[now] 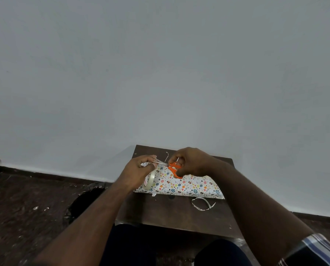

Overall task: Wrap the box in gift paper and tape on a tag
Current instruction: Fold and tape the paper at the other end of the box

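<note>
Step in hand: cutting a strip of tape (161, 162) off the roll, judged from the scissors meeting the stretched strip.
Left hand (139, 170): curled, pinching the free end of the strip between thumb and fingertips; tape roll (149, 181) hanging below the palm, apparently looped on the fingers.
Right hand (191, 162): fingers curled through the orange handles of the scissors (174, 169); blades pointing left toward the strip, too small to tell whether parted or closed.
Strip: stretched taut between the two hands, running roughly left to right, above the far left part of the parcel.
Box (181, 186): already covered in patterned gift paper, lying flat on the dark wooden table (179, 214), directly under and just nearer than both hands.
Long axis of box: left to right across the table, right end (217, 192) reaching well past the right hand.
Nearer hand: left, hanging over the left end of the parcel; right over the middle back edge.
Coming move, as a guess: lowering the cut strip straight down onto a paper seam, left hand best placed for it.
Risk: strip curling back and sticking to itself once cut.
Tag: not seen for certain.
Scraps: curled paper offcut (203, 204) on the table near the right front corner of the parcel; another thin strip (167, 157) behind the hands.
</note>
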Demonstrator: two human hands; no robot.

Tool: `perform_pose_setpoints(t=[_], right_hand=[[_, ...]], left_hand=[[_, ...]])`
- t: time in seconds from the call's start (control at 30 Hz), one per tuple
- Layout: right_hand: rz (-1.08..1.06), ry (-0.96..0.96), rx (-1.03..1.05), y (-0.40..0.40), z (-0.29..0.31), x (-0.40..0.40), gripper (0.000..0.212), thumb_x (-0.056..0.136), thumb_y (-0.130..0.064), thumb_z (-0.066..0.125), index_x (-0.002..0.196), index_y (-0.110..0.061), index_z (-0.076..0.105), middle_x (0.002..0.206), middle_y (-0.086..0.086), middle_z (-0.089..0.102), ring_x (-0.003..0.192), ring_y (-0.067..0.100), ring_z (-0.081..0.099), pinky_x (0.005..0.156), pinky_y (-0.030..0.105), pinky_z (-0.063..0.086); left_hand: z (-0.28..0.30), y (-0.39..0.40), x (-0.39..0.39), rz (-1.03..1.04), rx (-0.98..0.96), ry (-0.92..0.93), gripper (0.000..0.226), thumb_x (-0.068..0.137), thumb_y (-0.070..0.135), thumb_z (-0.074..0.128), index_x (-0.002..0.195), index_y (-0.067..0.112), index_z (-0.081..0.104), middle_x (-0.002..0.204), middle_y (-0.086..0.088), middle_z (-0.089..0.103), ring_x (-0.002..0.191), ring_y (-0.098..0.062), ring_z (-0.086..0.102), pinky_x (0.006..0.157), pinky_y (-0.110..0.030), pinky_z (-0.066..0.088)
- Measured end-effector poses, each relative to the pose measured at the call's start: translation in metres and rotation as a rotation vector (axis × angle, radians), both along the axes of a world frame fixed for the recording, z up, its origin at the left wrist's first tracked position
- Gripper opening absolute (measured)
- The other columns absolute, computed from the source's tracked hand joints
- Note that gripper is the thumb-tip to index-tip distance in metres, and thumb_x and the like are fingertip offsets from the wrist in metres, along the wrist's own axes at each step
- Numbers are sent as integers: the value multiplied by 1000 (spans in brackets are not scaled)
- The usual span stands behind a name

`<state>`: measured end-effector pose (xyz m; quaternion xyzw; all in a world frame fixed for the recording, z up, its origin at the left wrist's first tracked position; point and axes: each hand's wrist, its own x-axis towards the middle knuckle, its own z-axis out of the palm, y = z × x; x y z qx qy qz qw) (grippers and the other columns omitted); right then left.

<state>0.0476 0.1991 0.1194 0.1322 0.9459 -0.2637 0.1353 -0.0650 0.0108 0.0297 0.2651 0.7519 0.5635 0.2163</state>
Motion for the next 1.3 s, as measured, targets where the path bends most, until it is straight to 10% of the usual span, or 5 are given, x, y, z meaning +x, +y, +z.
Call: perform_pose_setpoints(t=[0.3,1.3], right_hand=[[27,46,115,6,-6,-4,53,84,-16,79,134,-22,63,136,3,62,120,19,60,89,26,47],[-50,202,92,10,-33,6,43,87,-18,75,127,-30,67,127,-3,69,115,15,64,92,33,54]], left_hand=[[1,-2,-1,13,-3,-17,9,94,22,72,100,21,79,123,17,67,113,2,60,85,-13,41],[5,-1,0,3,-42,-11,9,95,27,71,94,29,80,130,13,67,120,-11,59,105,-36,45]])
